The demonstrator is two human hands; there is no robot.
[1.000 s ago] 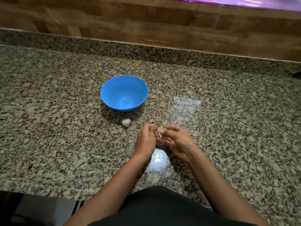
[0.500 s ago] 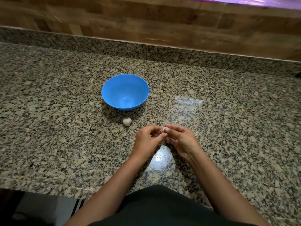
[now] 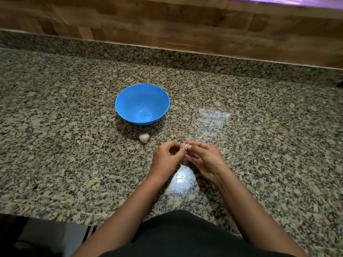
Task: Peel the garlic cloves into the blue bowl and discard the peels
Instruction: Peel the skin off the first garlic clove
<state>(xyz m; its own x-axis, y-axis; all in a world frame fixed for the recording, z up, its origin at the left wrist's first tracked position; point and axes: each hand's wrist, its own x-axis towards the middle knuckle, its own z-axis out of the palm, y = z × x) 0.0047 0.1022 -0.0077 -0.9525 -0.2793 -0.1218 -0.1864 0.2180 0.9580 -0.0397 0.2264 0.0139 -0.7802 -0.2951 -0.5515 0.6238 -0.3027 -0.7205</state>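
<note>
Close to the front edge of the granite counter (image 3: 55, 164), just above the dark clothing of the person, the two hands meet over a bright reflection on the stone. The right hand (image 3: 206, 158) pinches a small pale garlic clove (image 3: 186, 146) between thumb and fingertips, and the left hand (image 3: 165, 158) has its fingers curled toward the same clove; it seems to pinch a bit of the skin at the clove's side, but this part is too small to see surely. My judgement is that the step in hand is the peeling of this one clove, and it does not look finished. The next move probably asks for a fine pull with the nails of the left hand while the right hand turns the clove, and then a short reach forward to drop it. A little farther, on the bare stone, a second piece of garlic (image 3: 144, 138) lies alone, not yet touched, just in front of the blue bowl (image 3: 142, 104). The bowl stands upright and near to both hands, and I can see no peeled clove inside it. Nothing stands between the hands and the bowl. Behind, a low granite ledge (image 3: 185, 56) runs along the wooden wall (image 3: 167, 21). No bin or place for the peels is in view.
</note>
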